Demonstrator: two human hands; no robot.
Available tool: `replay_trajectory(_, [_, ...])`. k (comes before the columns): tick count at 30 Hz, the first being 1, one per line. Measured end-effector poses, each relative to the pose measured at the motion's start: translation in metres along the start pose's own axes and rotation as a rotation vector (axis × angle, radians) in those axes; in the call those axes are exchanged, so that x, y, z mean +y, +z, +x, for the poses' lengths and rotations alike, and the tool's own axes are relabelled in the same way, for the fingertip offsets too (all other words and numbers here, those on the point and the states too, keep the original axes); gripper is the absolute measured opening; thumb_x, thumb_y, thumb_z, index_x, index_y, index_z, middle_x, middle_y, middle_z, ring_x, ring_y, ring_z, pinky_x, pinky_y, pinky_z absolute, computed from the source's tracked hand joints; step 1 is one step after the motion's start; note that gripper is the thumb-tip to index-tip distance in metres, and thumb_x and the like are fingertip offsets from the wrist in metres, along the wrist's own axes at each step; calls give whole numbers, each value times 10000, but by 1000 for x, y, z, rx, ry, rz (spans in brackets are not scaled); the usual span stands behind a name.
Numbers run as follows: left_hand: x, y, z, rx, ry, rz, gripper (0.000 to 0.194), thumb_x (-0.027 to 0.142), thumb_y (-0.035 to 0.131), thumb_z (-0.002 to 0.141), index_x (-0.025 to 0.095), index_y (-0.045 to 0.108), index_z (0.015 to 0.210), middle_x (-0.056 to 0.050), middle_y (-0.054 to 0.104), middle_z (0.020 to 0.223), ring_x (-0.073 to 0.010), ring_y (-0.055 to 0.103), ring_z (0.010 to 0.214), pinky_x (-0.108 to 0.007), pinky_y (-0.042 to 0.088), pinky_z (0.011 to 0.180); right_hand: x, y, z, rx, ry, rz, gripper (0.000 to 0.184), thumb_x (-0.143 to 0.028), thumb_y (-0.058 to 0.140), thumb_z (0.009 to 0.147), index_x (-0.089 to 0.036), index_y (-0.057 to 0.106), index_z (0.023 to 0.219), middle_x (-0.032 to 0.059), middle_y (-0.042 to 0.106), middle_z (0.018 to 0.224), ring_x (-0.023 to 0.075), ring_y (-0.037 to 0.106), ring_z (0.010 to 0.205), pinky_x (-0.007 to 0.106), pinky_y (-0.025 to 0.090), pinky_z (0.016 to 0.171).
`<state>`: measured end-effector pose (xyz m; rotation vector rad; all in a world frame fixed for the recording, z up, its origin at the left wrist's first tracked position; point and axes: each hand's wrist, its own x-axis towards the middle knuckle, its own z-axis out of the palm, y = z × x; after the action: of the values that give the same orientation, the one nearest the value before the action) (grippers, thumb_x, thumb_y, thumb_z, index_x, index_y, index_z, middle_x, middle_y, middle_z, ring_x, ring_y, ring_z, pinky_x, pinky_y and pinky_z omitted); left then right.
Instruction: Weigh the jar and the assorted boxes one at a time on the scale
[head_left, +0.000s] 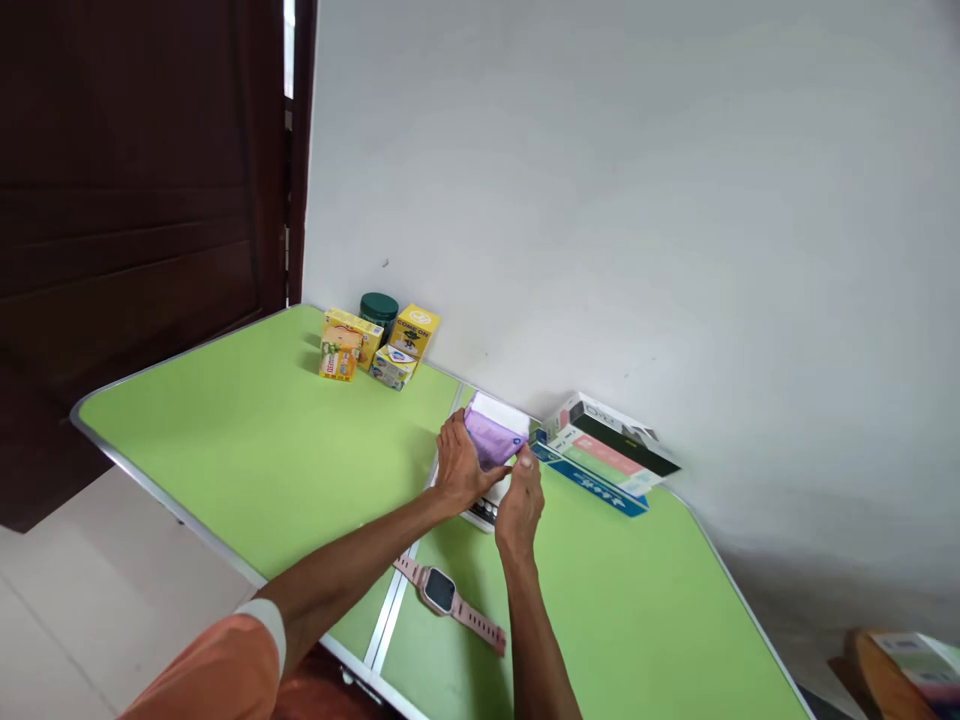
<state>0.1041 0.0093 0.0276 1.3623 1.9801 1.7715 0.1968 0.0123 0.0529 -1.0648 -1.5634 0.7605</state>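
Over a smooth tabletop (637,600), fingers (454,432) of both hands (459,470) (519,508) clamp a boxy lilac-white pack (495,432).

The left hand (457,468), right hand (519,510) and purple pack (493,438) hide most of the white kitchen scale (488,508) beneath. Beyond the left hand, yellow boxes (350,336) cover part of the green-lidded jar (379,306).

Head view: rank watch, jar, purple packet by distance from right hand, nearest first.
1. Purple packet: against the right hand, just ahead-left.
2. Watch: left, toward the near table edge.
3. Jar: far left, near the wall.
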Motion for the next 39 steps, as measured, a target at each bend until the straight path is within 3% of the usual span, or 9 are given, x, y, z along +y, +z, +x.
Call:
replay_trajectory(5, [-19, -44, 13, 193, 46, 52, 1028, 514, 849, 716, 129, 298, 1493, -253, 495, 1386, -422, 499, 1332, -560, 408, 1111, -18, 34, -4, -130, -55, 36, 747, -703, 342, 990, -175, 585, 1461, 159, 573, 1514, 311, 479, 1434, 468, 336, 1201])
replay_trajectory(9, [-56, -95, 36, 333, -7, 117, 974, 541, 850, 689, 137, 360, 1428, -227, 524, 1334, -409, 533, 1288, -546, 435, 1084, -37, 88, -5, -348, -62, 129, 780, -766, 374, 959, -204, 587, 1456, 138, 574, 1527, 304, 468, 1453, 482, 328, 1219])
replay_trajectory(12, [-87, -122, 55, 351, -90, 168, 968, 548, 853, 664, 138, 371, 1396, -223, 533, 1331, -412, 534, 1306, -556, 420, 1103, -46, 118, -10, -484, -48, 175, 813, -793, 419, 933, -191, 595, 1450, 141, 553, 1553, 323, 457, 1473, 528, 311, 1236])
replay_trajectory(16, [-120, -132, 77, 318, -179, 228, 933, 431, 844, 675, 126, 345, 1402, -240, 510, 1395, -400, 498, 1373, -526, 398, 1141, -45, 119, -19, -566, -13, 194, 720, -732, 551, 921, -223, 627, 1424, 126, 579, 1533, 334, 504, 1447, 541, 358, 1221])
replay_trajectory(23, [-134, -127, 95, 256, -249, 301, 744, 417, 782, 730, 98, 449, 1314, -267, 541, 1356, -454, 490, 1340, -613, 361, 1130, -40, 45, -19, -421, -37, 149, 504, -644, 577, 955, -298, 700, 1301, 94, 692, 1396, 334, 647, 1271, 524, 528, 1062])
replay_trajectory(27, [-127, -133, 88, 265, -248, 434, 889, 531, 752, 753, 49, 394, 1408, -335, 460, 1440, -504, 417, 1378, -679, 326, 1124, -27, -13, -12, -258, -24, 90, 472, -613, 562, 967, -293, 706, 1283, 93, 698, 1385, 331, 665, 1217, 483, 547, 1006])
replay_trajectory(30, [-118, -137, 82, 343, -129, 523, 1034, 609, 708, 789, 35, 270, 1529, -339, 385, 1526, -481, 372, 1431, -662, 319, 1156, 7, -59, 2, 12, 17, -4, 516, -640, 535, 959, -262, 704, 1266, 112, 713, 1345, 333, 665, 1191, 480, 533, 1003])
replay_trajectory(34, [-91, -127, 79, 383, 135, 421, 991, 605, 626, 868, 60, 206, 1582, -298, 314, 1597, -419, 277, 1517, -621, 216, 1251, 78, -117, 31, 390, 124, -133, 705, -721, 430, 934, -176, 657, 1319, 176, 666, 1382, 359, 603, 1270, 531, 452, 1088])
replay_trajectory(39, [-29, -64, 88, 149, 248, 197, 919, 573, 615, 906, 115, 222, 1598, -254, 328, 1623, -374, 272, 1548, -582, 222, 1276, 146, -156, 78, 570, 289, -151, 988, -841, 325, 852, -75, 563, 1427, 255, 531, 1517, 403, 437, 1442, 553, 273, 1226])
